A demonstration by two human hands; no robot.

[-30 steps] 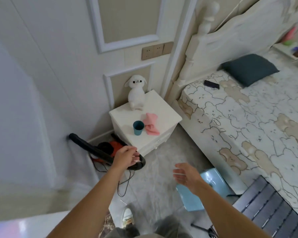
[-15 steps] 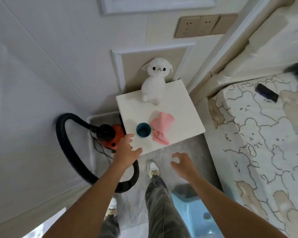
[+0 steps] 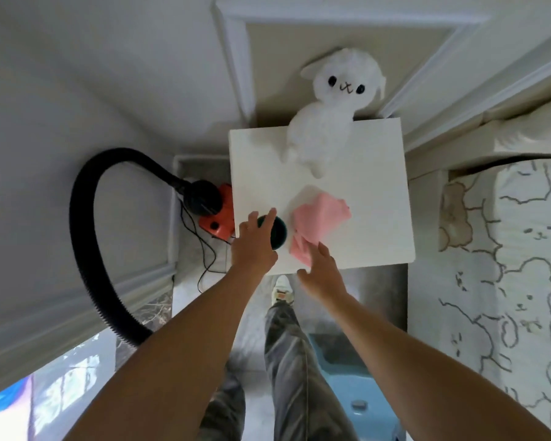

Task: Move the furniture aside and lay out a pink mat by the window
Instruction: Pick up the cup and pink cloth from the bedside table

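A white bedside table [image 3: 372, 192] stands against the wall between a vacuum cleaner and the bed. On its top sit a white plush toy [image 3: 331, 122], a teal cup [image 3: 277, 232] and a crumpled pink cloth [image 3: 315, 221]. My left hand [image 3: 255, 246] reaches over the table's front left corner, fingers straight and spread over the cup's rim. My right hand [image 3: 322, 272] hovers at the front edge, fingers straight, fingertips on the pink cloth's near end. No pink mat is in view.
An orange vacuum cleaner [image 3: 217, 214] with a long black hose [image 3: 86, 249] lies on the floor left of the table. The bed [image 3: 506, 281] with a bear-print sheet fills the right side. A light blue stool [image 3: 357, 393] stands by my legs.
I have stepped closer, so the table now lies directly below me. Both hands moved forward from the air in front of the table onto its front edge, at the cup and cloth.
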